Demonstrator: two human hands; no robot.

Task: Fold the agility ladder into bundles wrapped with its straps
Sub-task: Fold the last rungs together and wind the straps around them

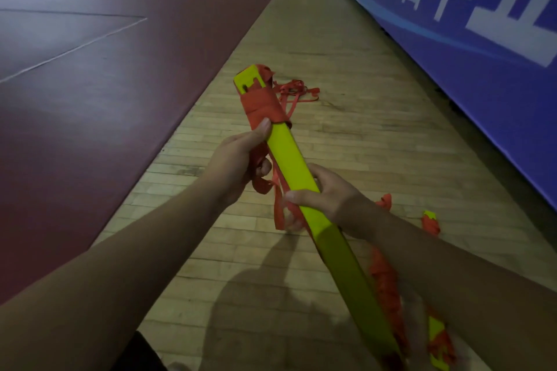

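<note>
I hold a bundle of yellow-green ladder rungs slanting from upper left to lower right above the floor. Red strap is wound several turns around the bundle's far end. My left hand grips the strap just below that winding, thumb pressed on the wrap's edge. My right hand clasps the rungs around their middle, with loose strap loops hanging under it. More red strap trails on the floor beyond the far end. Another rung end with strap lies at the right.
I stand on a strip of wooden floor. A dark red sports mat borders it on the left. A blue banner barrier with white characters runs along the right. More strap and rungs bunch at lower right.
</note>
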